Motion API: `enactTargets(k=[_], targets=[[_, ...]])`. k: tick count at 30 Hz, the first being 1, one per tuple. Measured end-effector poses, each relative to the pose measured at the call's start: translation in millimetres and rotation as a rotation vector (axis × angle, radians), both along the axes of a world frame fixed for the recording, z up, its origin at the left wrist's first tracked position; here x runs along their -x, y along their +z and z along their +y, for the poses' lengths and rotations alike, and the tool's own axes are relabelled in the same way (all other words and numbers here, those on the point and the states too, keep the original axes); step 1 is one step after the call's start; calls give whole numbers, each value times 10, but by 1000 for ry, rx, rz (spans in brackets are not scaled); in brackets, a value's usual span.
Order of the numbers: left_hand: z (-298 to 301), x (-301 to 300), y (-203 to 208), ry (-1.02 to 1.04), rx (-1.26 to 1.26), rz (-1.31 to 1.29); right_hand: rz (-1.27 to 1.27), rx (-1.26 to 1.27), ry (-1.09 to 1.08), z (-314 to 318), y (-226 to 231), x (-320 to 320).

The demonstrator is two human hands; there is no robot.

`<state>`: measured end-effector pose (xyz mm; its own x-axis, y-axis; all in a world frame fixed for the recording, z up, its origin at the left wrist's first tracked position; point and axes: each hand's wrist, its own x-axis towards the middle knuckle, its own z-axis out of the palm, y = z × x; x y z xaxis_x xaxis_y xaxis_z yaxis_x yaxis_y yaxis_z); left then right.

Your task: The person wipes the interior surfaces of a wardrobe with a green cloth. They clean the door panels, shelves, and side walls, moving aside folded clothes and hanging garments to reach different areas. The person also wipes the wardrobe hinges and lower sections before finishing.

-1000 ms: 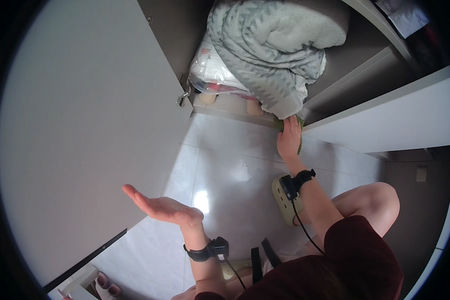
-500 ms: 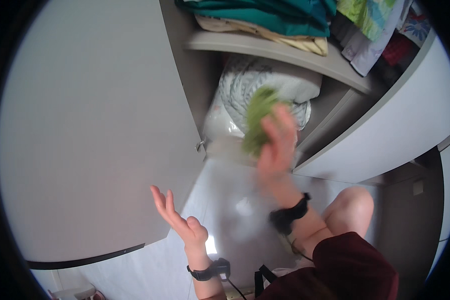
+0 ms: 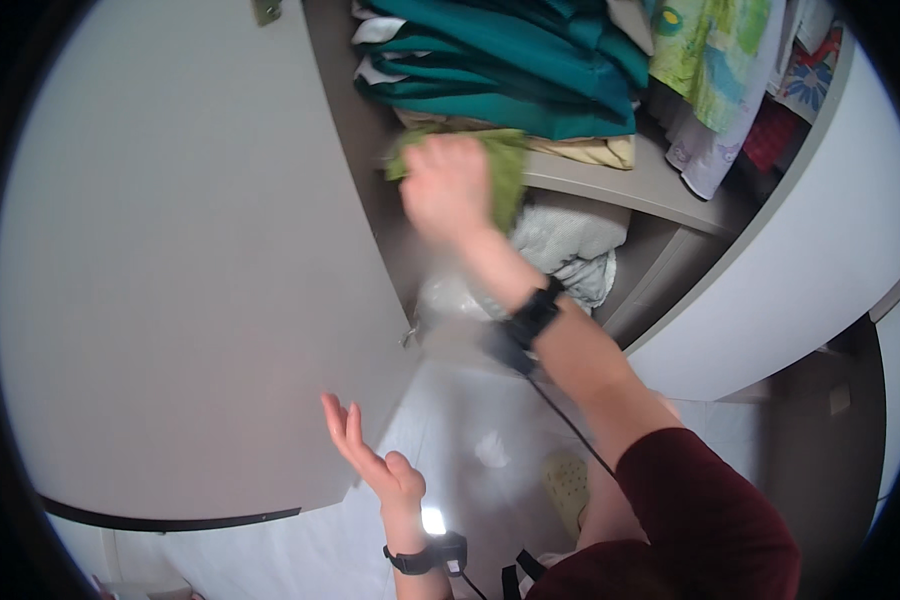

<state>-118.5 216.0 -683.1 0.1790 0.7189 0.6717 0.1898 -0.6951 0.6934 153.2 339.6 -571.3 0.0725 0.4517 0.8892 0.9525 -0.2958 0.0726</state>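
the open white wardrobe door (image 3: 170,280) walls off the whole left side, leaving the left hand (image 3: 375,465) free air only between the door's edge and the shelves. on the shelf board (image 3: 660,185) the stack of folded teal cloth (image 3: 515,70) fills the space above, so the right hand (image 3: 450,185) with its green cloth (image 3: 505,170) has only the front edge. below, a grey-white bundle (image 3: 560,240) crowds the compartment, while the pale floor (image 3: 470,420) beneath both arms lies open.
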Motion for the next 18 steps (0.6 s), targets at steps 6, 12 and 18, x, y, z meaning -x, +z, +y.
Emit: enactTargets(k=[6,12,18], targets=[[-21,-33,61,26,-19,0,-113,33,118,185,-67,-62],[61,-56,-86,-28,26,-44,-40,93,-164,-1116,-15,-551],[-1,-88,-2,-132,112,-103,157,201,-537,-1936,109,-801]])
